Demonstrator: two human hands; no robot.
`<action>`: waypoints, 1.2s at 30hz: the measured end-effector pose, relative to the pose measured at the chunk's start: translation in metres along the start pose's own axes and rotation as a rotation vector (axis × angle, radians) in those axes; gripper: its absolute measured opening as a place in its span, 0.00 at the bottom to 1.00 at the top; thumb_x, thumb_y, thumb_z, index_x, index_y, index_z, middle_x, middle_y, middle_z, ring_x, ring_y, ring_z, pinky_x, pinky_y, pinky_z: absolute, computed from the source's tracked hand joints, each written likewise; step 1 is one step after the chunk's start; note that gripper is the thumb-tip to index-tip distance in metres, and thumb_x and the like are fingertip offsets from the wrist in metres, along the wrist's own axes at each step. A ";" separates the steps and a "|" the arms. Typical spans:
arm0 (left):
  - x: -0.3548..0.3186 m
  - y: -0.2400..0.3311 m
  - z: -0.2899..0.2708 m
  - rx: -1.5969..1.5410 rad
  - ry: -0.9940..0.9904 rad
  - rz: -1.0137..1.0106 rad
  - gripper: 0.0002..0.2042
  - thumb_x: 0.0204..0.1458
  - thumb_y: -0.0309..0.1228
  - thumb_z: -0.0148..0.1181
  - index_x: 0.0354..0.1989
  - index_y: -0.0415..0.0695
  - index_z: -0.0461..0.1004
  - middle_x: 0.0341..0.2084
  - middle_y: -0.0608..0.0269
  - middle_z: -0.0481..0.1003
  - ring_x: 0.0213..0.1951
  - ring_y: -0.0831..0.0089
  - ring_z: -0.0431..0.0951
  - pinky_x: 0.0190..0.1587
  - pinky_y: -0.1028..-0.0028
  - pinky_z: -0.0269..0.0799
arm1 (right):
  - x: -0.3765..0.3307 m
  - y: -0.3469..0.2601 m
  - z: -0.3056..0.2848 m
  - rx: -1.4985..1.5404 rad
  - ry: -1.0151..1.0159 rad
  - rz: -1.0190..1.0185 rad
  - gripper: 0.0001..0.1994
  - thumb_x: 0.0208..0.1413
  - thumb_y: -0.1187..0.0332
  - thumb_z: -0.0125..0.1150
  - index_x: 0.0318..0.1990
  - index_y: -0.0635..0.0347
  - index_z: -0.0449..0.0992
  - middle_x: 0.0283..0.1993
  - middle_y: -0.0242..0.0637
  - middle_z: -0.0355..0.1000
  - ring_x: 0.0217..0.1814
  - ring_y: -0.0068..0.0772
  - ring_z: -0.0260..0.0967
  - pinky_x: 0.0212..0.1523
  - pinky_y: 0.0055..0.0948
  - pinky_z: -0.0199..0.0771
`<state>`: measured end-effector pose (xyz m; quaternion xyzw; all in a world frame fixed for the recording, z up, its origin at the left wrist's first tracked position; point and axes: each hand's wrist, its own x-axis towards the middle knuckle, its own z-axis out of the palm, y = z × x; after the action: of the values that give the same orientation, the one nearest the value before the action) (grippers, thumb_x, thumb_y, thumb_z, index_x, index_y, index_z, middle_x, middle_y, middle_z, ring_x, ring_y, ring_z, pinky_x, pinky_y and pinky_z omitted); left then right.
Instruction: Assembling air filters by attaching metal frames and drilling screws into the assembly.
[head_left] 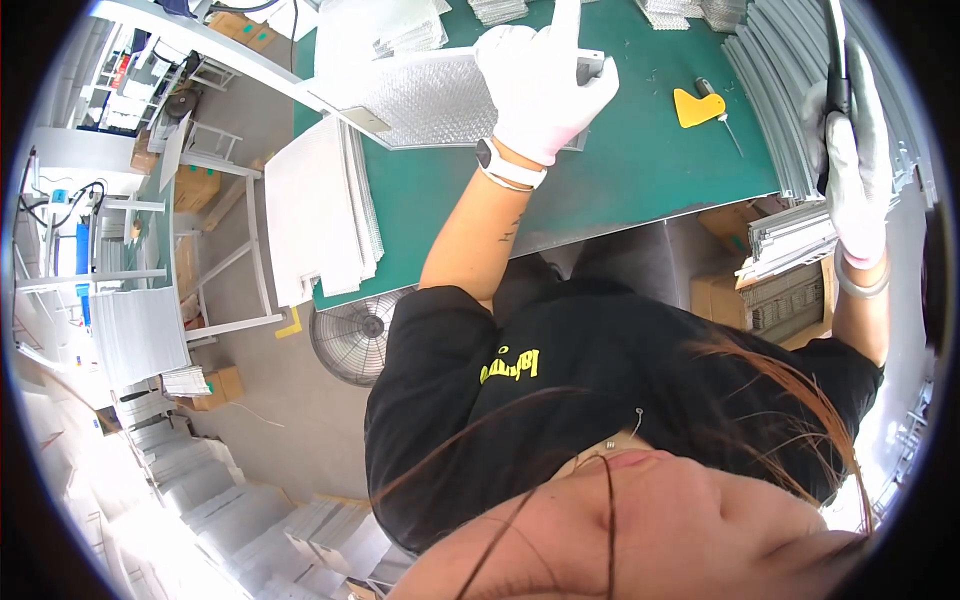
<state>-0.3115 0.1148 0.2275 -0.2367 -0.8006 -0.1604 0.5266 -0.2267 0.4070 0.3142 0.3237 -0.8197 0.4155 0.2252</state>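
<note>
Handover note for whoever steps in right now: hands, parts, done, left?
Left hand, gloved, presses on the framed mesh panel lying flat on the green table.
Right hand, gloved, grips a dark bar beside the stack of metal strips at the table's right edge.
Yellow scraper and a small screwdriver lie between the hands, untouched.
White sheets are stacked at the table's left edge.
Done: one panel laid out on the table.
Left: cannot tell from this view how far the panel's frame is finished.
</note>
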 end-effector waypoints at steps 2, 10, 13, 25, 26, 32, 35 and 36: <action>0.003 0.002 0.001 -0.015 0.013 0.002 0.36 0.40 0.39 0.70 0.60 0.35 0.71 0.18 0.65 0.69 0.25 0.63 0.70 0.41 0.59 0.68 | -0.002 0.004 0.015 0.011 0.055 -0.085 0.26 0.69 0.70 0.49 0.73 0.61 0.58 0.41 0.34 0.75 0.27 0.20 0.63 0.29 0.21 0.66; -0.002 -0.003 0.004 -0.026 -0.002 -0.011 0.36 0.38 0.39 0.69 0.60 0.36 0.71 0.18 0.65 0.68 0.25 0.63 0.70 0.39 0.59 0.67 | 0.010 -0.029 0.023 -0.058 -0.261 0.195 0.25 0.65 0.66 0.54 0.68 0.63 0.67 0.31 0.40 0.71 0.28 0.35 0.70 0.33 0.34 0.73; -0.001 0.001 0.004 -0.033 0.022 -0.012 0.37 0.38 0.39 0.69 0.60 0.36 0.71 0.17 0.65 0.68 0.25 0.63 0.70 0.39 0.59 0.67 | 0.000 -0.010 0.032 -0.531 -0.155 -0.164 0.27 0.65 0.67 0.54 0.71 0.63 0.62 0.34 0.45 0.74 0.29 0.45 0.71 0.37 0.37 0.75; -0.003 -0.001 0.008 -0.065 0.034 -0.009 0.37 0.38 0.39 0.71 0.61 0.36 0.70 0.19 0.64 0.67 0.25 0.62 0.70 0.40 0.59 0.68 | -0.016 -0.023 0.036 -0.544 -0.307 0.127 0.24 0.66 0.72 0.51 0.70 0.60 0.65 0.60 0.51 0.74 0.53 0.49 0.78 0.53 0.36 0.76; -0.003 -0.002 0.008 -0.072 0.025 -0.010 0.37 0.39 0.40 0.71 0.61 0.36 0.70 0.19 0.64 0.68 0.25 0.62 0.70 0.40 0.58 0.68 | -0.015 -0.023 0.040 -0.502 -0.477 0.293 0.25 0.65 0.73 0.53 0.69 0.59 0.66 0.61 0.51 0.73 0.58 0.49 0.76 0.57 0.35 0.75; -0.012 -0.038 0.042 0.042 0.258 0.207 0.38 0.40 0.42 0.72 0.61 0.34 0.69 0.21 0.63 0.68 0.26 0.62 0.70 0.40 0.58 0.67 | -0.013 -0.015 0.023 -0.154 -0.023 0.129 0.26 0.70 0.72 0.48 0.74 0.58 0.58 0.38 0.35 0.75 0.25 0.22 0.66 0.28 0.24 0.69; -0.008 -0.013 0.037 -0.015 0.292 0.220 0.38 0.42 0.44 0.72 0.61 0.34 0.69 0.22 0.63 0.68 0.27 0.62 0.70 0.41 0.58 0.67 | -0.031 0.009 0.039 -0.277 -0.075 -0.108 0.26 0.68 0.72 0.50 0.73 0.54 0.60 0.40 0.39 0.75 0.25 0.27 0.65 0.30 0.23 0.69; -0.007 -0.003 0.028 -0.124 0.096 0.041 0.38 0.43 0.44 0.72 0.61 0.33 0.68 0.22 0.63 0.67 0.27 0.62 0.70 0.42 0.58 0.67 | -0.029 0.008 0.043 -0.586 -0.280 -0.172 0.27 0.66 0.73 0.51 0.72 0.52 0.62 0.44 0.45 0.77 0.27 0.33 0.71 0.33 0.26 0.72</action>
<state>-0.3326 0.1252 0.2098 -0.2772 -0.7580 -0.2102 0.5517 -0.2174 0.3849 0.2675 0.3672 -0.8969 0.0930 0.2283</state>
